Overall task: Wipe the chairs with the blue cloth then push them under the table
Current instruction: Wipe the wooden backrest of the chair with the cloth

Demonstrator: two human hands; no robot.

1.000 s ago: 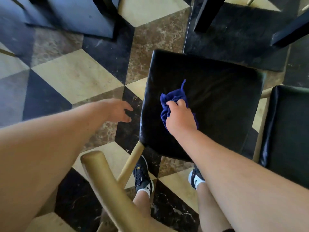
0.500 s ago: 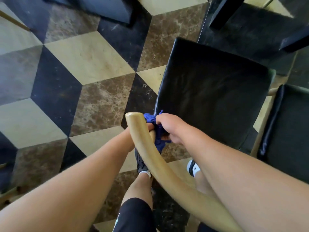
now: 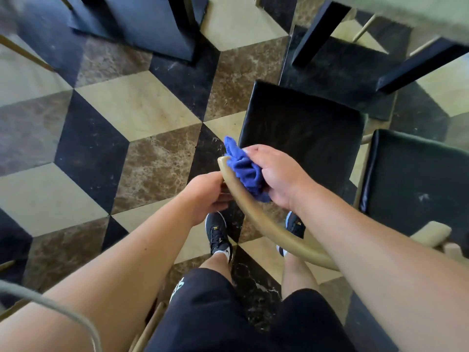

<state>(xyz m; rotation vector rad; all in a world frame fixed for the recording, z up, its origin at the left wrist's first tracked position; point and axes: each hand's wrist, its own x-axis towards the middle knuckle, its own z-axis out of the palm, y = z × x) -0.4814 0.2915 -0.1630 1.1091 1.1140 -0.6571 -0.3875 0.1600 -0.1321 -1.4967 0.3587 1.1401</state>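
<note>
Your right hand (image 3: 276, 174) grips the bunched blue cloth (image 3: 243, 171) against the curved wooden backrest rail (image 3: 258, 219) near its end for wiping, your left hand (image 3: 205, 196) curls round the rail beside it, likely steadying the chair (image 3: 304, 138), not yet under the table (image 3: 418, 13)

That blue cloth (image 3: 245, 171) is soft, matt and fuzzy, bunched in deep folds against the curved back rail (image 3: 266, 224), which looks like smooth tan wood with a low satin sheen. The chair seat (image 3: 304, 133) is black leather-look padding, faintly glossy and lightly creased. Under it all, the floor (image 3: 132, 105) is polished marble-look tile, veined brown, cream and black, dusty in spots.
</note>
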